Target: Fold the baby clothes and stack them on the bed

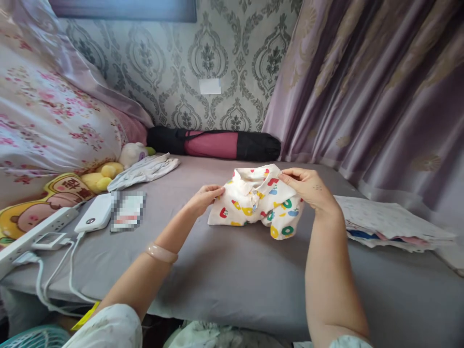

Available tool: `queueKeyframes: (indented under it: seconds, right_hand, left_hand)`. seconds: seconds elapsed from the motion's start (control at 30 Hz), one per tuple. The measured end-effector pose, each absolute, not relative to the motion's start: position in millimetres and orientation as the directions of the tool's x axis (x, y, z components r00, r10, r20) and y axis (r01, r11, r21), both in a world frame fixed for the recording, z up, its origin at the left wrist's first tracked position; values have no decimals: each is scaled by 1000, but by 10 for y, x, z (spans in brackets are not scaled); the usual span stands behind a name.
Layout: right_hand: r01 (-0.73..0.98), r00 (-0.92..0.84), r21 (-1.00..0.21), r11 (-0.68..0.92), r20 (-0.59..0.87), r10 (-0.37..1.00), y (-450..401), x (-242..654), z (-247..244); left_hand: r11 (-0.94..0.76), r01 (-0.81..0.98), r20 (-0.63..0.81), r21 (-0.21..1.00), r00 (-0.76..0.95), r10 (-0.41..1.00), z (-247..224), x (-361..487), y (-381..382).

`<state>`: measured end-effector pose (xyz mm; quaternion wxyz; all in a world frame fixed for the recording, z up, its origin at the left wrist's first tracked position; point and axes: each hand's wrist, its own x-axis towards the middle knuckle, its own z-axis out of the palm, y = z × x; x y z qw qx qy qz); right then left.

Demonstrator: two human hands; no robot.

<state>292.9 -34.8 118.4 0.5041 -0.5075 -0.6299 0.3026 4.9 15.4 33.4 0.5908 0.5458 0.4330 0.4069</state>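
A small white shirt (250,205) with a collar and a red, yellow, green and blue print is held up in front of me over the grey sheet. My left hand (206,199) pinches it at the left shoulder. On the other side, my right hand (302,186) grips the fabric beside the collar, thumb and fingers pressed together. One sleeve hangs down at the right, near or on the sheet. The shirt's neck opening faces up and away from me.
A stack of folded clothes (391,222) lies to the right. On the left are a white power bank (94,212), a power strip (39,237) with cables, a pale crumpled cloth (145,170) and plush toys (105,176). A black and maroon roll bag (212,144) lies along the wall.
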Motion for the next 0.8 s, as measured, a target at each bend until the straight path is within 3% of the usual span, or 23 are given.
queueKeyframes:
  seconds: [0.1, 0.17, 0.23, 0.3, 0.37, 0.43, 0.5, 0.63, 0.8]
  right_hand:
    - [484, 80, -772, 412, 509, 857, -339, 2941, 1297]
    - [609, 77, -626, 487, 658, 749, -393, 2950, 1477]
    - [696, 45, -479, 535, 772, 634, -503, 2962, 1717]
    - [733, 43, -385, 560, 849, 527, -637, 2981, 1960]
    - [745, 44, -339, 574, 884, 465, -739, 3007, 2158]
    - [761, -16, -294, 578, 883, 470, -778, 3027, 2299]
    - [787, -86, -233, 571, 875, 476, -757, 3029, 2400]
    - [842, -68, -153, 518, 921, 384, -637, 2978, 2532]
    - [875, -186, -47, 481, 886, 425, -482, 2927, 2538]
  left_hand:
    - [-230, 42, 228, 972, 39, 973, 607, 44, 134]
    - [-464, 185, 489, 867, -129, 863, 949, 22, 58]
    - [-653, 427, 767, 625, -179, 617, 1362, -33, -76]
    - [-706, 622, 939, 338, -168, 301, 1753, -120, -226]
    - [-660, 740, 991, 133, -109, 78, 2050, -218, -327]
    - [-649, 761, 995, 29, 38, 89, 2235, -295, -344]
    - [-685, 728, 977, 30, 122, 172, 2333, -330, -300]
    - [-680, 728, 992, 87, -4, 122, 2399, -309, -174]
    - [-695, 715, 973, 78, 98, 210, 2316, -331, 43]
